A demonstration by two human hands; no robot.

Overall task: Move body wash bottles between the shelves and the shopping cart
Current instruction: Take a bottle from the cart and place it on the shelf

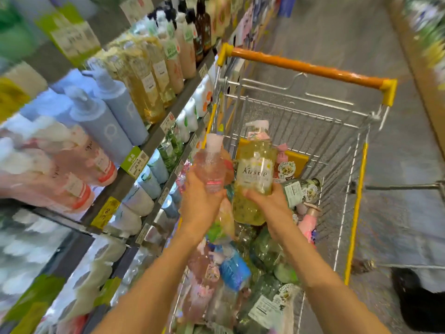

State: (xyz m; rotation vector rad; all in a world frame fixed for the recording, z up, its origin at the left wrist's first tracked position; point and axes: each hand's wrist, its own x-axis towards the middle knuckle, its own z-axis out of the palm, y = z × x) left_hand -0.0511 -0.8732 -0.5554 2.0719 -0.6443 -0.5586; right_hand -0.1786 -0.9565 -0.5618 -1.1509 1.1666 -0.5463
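Note:
My left hand [201, 201] grips a clear pink pump bottle [212, 165] around its lower half, held upright above the cart. My right hand [272, 203] grips a yellow pump bottle [256, 169] with a white pump and script lettering, also held up over the cart. The shopping cart [351, 189] has a wire basket with yellow trim and an orange handle [305, 67]. Inside it lie several bottles: green [267, 251], pink [308, 225] and blue [234, 271]. The shelves [134, 172] on the left carry rows of body wash bottles.
The shelves hold blue bottles [106, 121], amber ones [144, 92], pink ones [79, 165] and white ones lower down, with yellow and green price tags [134, 160] along the edges. Grey aisle floor [337, 32] lies beyond the cart. A person's dark shoe [421, 300] is at right.

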